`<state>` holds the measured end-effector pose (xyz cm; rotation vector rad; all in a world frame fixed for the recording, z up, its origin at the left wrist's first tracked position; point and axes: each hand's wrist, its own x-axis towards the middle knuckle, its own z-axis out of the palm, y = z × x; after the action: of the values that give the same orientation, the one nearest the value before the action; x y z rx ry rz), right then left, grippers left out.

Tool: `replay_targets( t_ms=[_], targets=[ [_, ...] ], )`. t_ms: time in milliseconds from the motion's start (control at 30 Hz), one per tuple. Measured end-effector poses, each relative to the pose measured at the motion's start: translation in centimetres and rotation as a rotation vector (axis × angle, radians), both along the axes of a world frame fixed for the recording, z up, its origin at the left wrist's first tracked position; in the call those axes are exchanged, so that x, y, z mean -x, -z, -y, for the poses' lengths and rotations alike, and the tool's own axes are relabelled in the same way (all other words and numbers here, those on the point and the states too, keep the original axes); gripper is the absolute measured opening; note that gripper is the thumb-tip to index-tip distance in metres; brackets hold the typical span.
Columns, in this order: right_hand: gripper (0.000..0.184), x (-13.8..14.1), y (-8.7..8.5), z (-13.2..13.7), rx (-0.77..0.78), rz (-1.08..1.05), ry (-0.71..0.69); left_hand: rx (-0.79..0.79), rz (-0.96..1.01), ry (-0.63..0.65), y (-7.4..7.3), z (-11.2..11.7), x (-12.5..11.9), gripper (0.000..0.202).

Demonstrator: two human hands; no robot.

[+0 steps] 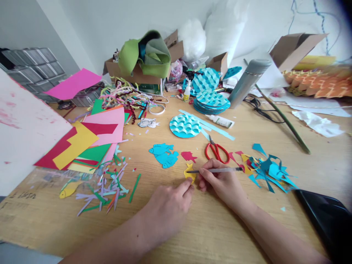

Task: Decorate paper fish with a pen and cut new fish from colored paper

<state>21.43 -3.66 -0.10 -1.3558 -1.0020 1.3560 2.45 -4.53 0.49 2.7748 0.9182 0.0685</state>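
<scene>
A small yellow paper fish [189, 169] lies flat on the table. My left hand [173, 201] presses its lower end down with the fingertips, the other fingers curled under. In my right hand [220, 181] is a slim pen [224, 170], pinched between thumb and fingers, its tip touching the fish. A red paper fish [188, 156] lies just beyond, and two blue paper fish [164, 156] with drawn lines overlap to its left. Red-handled scissors [216, 151] rest behind my right hand.
Blue and red paper scraps [271, 170] lie at right near a black phone [324, 212]. Paper strips [110, 194] and coloured sheets [107, 126] cover the left. Farther back are a scalloped blue disc [185, 125], a glue tube [221, 121] and a grey flask [249, 82].
</scene>
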Motion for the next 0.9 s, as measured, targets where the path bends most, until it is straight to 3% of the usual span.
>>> replay_targets(
  t_ms=[900],
  targets=[
    [0.047,0.07,0.08,-0.05,-0.004,0.033,-0.002,-0.011,-0.003,0.01,0.12,0.01,0.02,0.037]
  ],
)
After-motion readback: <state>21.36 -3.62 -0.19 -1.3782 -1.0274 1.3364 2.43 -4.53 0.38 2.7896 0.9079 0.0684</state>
